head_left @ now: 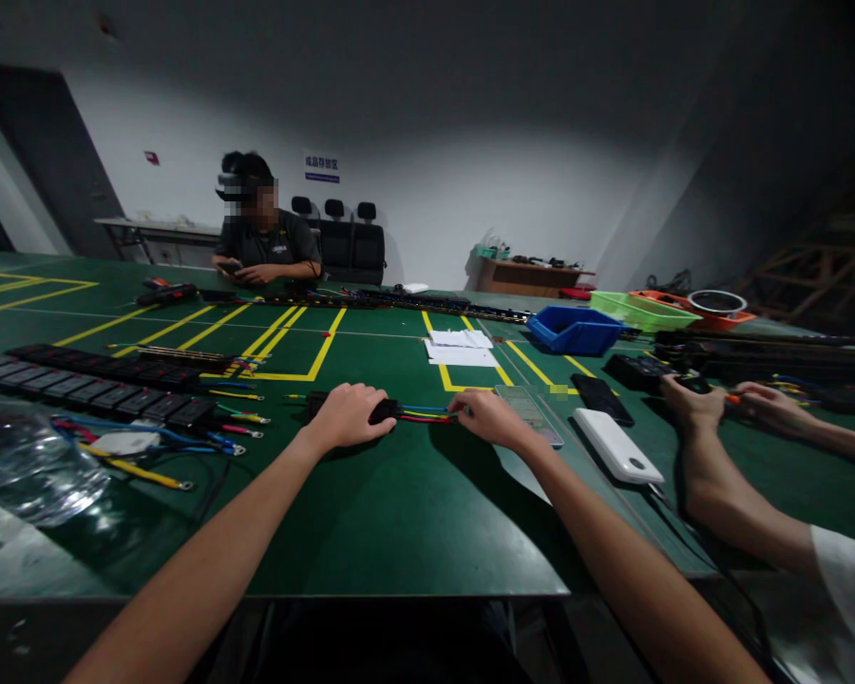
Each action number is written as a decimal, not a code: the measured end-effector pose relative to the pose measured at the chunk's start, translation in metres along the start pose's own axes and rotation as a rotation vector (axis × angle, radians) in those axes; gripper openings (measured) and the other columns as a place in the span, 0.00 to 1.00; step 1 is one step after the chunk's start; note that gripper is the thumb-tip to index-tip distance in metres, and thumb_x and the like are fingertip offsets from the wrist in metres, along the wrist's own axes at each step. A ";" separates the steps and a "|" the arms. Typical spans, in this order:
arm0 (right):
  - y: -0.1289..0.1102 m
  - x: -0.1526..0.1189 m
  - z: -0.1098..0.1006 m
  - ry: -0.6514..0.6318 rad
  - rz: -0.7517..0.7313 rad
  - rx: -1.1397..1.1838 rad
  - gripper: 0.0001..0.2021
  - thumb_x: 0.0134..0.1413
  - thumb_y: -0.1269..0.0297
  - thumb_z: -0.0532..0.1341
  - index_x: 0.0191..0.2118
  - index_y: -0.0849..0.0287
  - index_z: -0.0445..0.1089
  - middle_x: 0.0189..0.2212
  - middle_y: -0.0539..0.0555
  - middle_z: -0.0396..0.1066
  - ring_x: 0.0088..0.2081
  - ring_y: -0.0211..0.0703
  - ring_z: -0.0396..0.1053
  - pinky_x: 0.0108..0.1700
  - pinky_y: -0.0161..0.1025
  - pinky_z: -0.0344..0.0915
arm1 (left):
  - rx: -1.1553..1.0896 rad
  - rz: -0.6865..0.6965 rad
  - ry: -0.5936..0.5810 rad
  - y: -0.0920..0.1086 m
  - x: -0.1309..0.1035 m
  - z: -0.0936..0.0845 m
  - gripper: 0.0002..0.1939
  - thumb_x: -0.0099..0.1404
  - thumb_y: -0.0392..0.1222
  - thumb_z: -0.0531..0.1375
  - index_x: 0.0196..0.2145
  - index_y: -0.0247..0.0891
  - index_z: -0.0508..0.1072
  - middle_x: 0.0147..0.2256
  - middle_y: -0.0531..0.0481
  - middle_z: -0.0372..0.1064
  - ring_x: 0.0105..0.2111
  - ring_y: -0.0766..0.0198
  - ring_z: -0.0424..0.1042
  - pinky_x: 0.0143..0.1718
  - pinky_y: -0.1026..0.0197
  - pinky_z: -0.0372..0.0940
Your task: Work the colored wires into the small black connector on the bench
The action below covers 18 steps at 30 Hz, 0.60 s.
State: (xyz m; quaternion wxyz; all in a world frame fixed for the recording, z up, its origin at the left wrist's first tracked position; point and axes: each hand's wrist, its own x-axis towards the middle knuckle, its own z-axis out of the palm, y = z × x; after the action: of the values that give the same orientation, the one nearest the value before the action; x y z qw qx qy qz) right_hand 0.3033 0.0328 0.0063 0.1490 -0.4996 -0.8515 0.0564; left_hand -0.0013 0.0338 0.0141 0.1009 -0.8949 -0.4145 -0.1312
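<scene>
My left hand (348,416) is wrapped over a black connector block (383,411) lying on the green table. Several coloured wires (425,414), blue, yellow, green and red among them, run out of the block to the right. The fingers of my right hand (485,416) are pinched on the far ends of these wires. More thin wire ends stick out to the left of my left hand. Just beyond my right hand lies a flat clear-looking phone or plate (531,415). What sits under my left palm is mostly hidden.
Rows of black blocks with cables (114,385) and a clear plastic bottle (35,465) lie left. To the right are a white power bank (617,446), a black phone (602,399) and another person's hands (694,404). Papers (460,350) and a blue bin (576,330) stand further back.
</scene>
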 end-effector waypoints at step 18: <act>-0.013 -0.003 -0.011 0.005 0.198 -0.147 0.15 0.58 0.69 0.56 0.41 0.52 0.81 0.44 0.52 0.77 0.43 0.43 0.73 0.39 0.32 0.62 | -0.008 0.001 0.000 -0.001 0.000 0.001 0.25 0.69 0.62 0.52 0.45 0.39 0.75 0.38 0.44 0.75 0.37 0.55 0.73 0.38 0.55 0.63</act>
State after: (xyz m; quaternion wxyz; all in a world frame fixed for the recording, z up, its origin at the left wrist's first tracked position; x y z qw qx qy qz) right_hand 0.2971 0.0235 0.0197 0.1076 -0.5910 -0.7994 0.0070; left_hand -0.0024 0.0344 0.0135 0.0975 -0.8955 -0.4136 -0.1325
